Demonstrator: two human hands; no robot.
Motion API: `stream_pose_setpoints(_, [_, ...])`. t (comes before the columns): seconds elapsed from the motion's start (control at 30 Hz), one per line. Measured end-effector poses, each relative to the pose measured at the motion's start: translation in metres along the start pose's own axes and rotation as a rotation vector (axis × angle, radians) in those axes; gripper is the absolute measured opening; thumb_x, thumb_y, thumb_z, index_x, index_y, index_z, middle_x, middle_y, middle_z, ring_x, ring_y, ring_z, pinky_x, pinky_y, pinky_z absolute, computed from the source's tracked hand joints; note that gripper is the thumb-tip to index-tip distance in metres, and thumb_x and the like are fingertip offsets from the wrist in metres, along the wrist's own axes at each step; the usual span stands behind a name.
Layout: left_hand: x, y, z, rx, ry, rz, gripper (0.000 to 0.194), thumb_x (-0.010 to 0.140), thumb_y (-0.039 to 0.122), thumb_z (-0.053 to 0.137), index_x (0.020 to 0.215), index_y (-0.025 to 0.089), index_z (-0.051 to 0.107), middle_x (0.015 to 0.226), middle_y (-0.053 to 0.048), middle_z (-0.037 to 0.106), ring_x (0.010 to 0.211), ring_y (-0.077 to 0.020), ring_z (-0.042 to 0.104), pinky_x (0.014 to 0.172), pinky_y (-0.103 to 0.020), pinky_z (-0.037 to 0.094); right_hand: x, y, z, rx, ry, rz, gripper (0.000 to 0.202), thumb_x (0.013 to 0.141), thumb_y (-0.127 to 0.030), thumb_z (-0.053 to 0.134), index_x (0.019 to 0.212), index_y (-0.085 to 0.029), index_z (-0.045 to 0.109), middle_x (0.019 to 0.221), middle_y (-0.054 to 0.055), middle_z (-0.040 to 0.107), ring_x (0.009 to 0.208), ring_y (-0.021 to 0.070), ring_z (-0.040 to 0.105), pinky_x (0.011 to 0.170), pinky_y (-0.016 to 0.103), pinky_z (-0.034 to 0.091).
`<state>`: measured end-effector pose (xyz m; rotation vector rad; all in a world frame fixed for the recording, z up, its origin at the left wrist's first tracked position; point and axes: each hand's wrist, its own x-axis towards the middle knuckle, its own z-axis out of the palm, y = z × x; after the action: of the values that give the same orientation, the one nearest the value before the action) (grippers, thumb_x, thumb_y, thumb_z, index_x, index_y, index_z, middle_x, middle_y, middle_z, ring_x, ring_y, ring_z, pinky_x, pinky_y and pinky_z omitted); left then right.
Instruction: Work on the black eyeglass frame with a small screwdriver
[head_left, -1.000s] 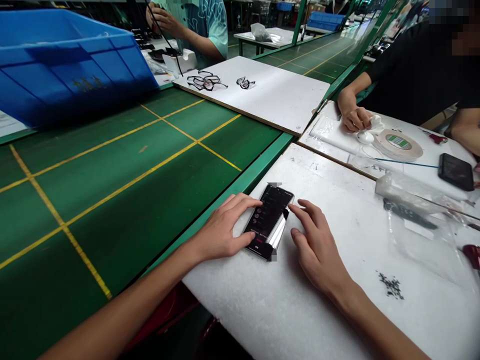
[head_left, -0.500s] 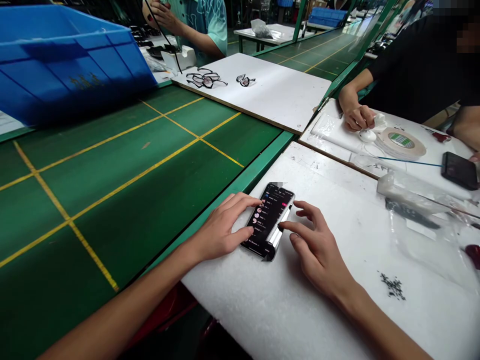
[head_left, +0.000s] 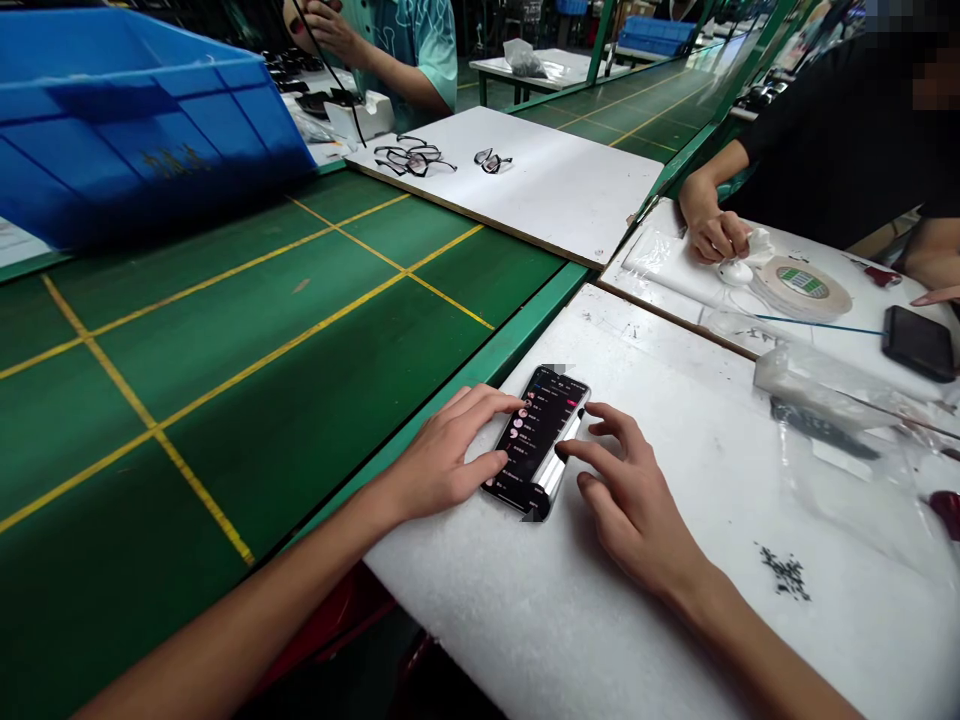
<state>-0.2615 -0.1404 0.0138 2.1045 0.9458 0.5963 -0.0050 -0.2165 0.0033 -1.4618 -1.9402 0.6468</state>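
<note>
A smartphone [head_left: 535,436] with a lit dark screen, showing a list of small round pictures, lies face up on the white tabletop [head_left: 660,640]. My left hand [head_left: 442,460] rests along its left side, fingers apart, with the thumb and a fingertip at the phone's edge. From the other side my right hand [head_left: 630,490] reaches over the phone, its fingers spread and bent. Its index fingertip is at the right part of the screen; whether it presses is unclear. Neither hand grips anything. A scatter of tiny dark pieces [head_left: 784,572] lies right of my right hand.
Left runs a green conveyor belt [head_left: 247,360] with yellow lines; a blue bin [head_left: 150,140] stands beyond. Several eyeglass frames [head_left: 412,157] lie on a white board [head_left: 555,190]. Plastic bags [head_left: 847,470], a tape roll [head_left: 802,285] and another phone [head_left: 919,342] are at right, near a co-worker's hand [head_left: 718,238].
The belt's yellow lines have shifted rightward and away. The list on the phone screen has moved slightly. A co-worker's finger now shows above the other phone. My hands have barely moved.
</note>
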Motion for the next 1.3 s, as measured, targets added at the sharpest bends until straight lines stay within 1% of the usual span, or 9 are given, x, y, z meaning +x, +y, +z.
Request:
stream_pose_setpoints(0.23, [-0.001,0.0005,-0.0004,0.008,-0.005,-0.008,0.05,0.091,0.018,0.062,0.139,0.028,0.054,0.138,-0.003,0.058,0.122,-0.0274,0.054,0.106,-0.042,0.042,0.001,-0.002,0.0005,0.014,0.021,0.039,0.039,0.096,-0.016,0.046,0.128,-0.028,0.066,0.157,0.008,0.04,0.13,0.0293,0.052,0.109,0.057,0.048])
stream_pose_setpoints(0.37, [-0.0006,0.0006,-0.0004,0.015,0.001,-0.004,0.051,0.09,0.017,0.061,0.14,0.029,0.054,0.138,-0.004,0.058,0.123,-0.0277,0.054,0.107,-0.042,0.042,-0.0005,-0.0022,-0.0012,0.037,0.013,0.019,0.04,0.096,-0.017,0.048,0.13,-0.029,0.066,0.157,0.008,0.04,0.131,0.0303,0.052,0.11,0.058,0.048])
stream_pose_setpoints(0.5, [0.0002,0.0014,-0.0004,0.013,-0.002,-0.01,0.051,0.09,0.016,0.061,0.139,0.028,0.054,0.138,-0.003,0.058,0.124,-0.0269,0.054,0.108,-0.042,0.041,-0.0008,-0.0014,-0.0015,0.027,-0.009,-0.005,0.036,0.096,-0.018,0.05,0.124,-0.028,0.07,0.158,0.007,0.039,0.133,0.0316,0.051,0.112,0.06,0.047])
stream_pose_setpoints(0.77, [0.0002,0.0026,-0.001,0.011,-0.004,-0.009,0.048,0.091,0.016,0.06,0.138,0.027,0.055,0.137,-0.004,0.059,0.125,-0.0274,0.054,0.11,-0.043,0.04,0.0007,-0.0017,0.0003,0.055,0.038,0.031,0.034,0.096,-0.018,0.048,0.122,-0.027,0.068,0.152,0.009,0.046,0.129,0.0302,0.055,0.109,0.059,0.048])
stream_pose_setpoints(0.87, [0.0004,0.0029,-0.0012,0.012,-0.005,-0.008,0.048,0.091,0.017,0.06,0.137,0.027,0.056,0.137,-0.005,0.059,0.125,-0.0286,0.054,0.111,-0.044,0.039,0.0006,-0.0016,-0.0001,0.063,0.035,0.034,0.037,0.096,-0.018,0.048,0.127,-0.029,0.066,0.154,0.008,0.045,0.132,0.0308,0.054,0.11,0.059,0.048])
stream_pose_setpoints(1.07, [0.0009,0.0027,-0.0009,0.02,0.003,0.001,0.048,0.09,0.017,0.06,0.137,0.027,0.056,0.137,-0.006,0.06,0.123,-0.0294,0.055,0.108,-0.045,0.042,0.002,-0.0009,0.0003,0.04,0.046,0.015,0.052,0.094,-0.016,0.049,0.144,-0.031,0.055,0.156,0.009,0.044,0.135,0.03,0.053,0.112,0.057,0.047])
stream_pose_setpoints(1.13, [0.0009,0.0028,-0.0009,0.022,0.008,0.002,0.048,0.09,0.017,0.06,0.137,0.027,0.056,0.136,-0.007,0.06,0.123,-0.0297,0.055,0.108,-0.045,0.043,0.0022,-0.0005,0.0007,0.032,0.041,0.003,0.052,0.093,-0.015,0.049,0.141,-0.031,0.058,0.155,0.009,0.044,0.132,0.0296,0.054,0.11,0.056,0.049])
stream_pose_setpoints(1.23, [0.001,0.0028,-0.001,0.024,0.001,0.002,0.048,0.09,0.017,0.06,0.137,0.027,0.056,0.137,-0.007,0.06,0.124,-0.0297,0.054,0.11,-0.046,0.042,0.0019,0.0001,0.0012,0.025,0.031,-0.011,0.042,0.092,-0.014,0.049,0.127,-0.029,0.067,0.154,0.008,0.044,0.128,0.029,0.056,0.109,0.056,0.05])
stream_pose_setpoints(1.3, [0.001,0.0026,-0.001,0.026,-0.001,-0.001,0.048,0.09,0.017,0.06,0.137,0.027,0.056,0.137,-0.006,0.06,0.124,-0.0291,0.054,0.111,-0.046,0.04,0.0016,0.0003,0.0013,0.021,0.029,-0.004,0.038,0.092,-0.014,0.049,0.122,-0.027,0.068,0.154,0.008,0.044,0.128,0.0291,0.056,0.109,0.056,0.049])
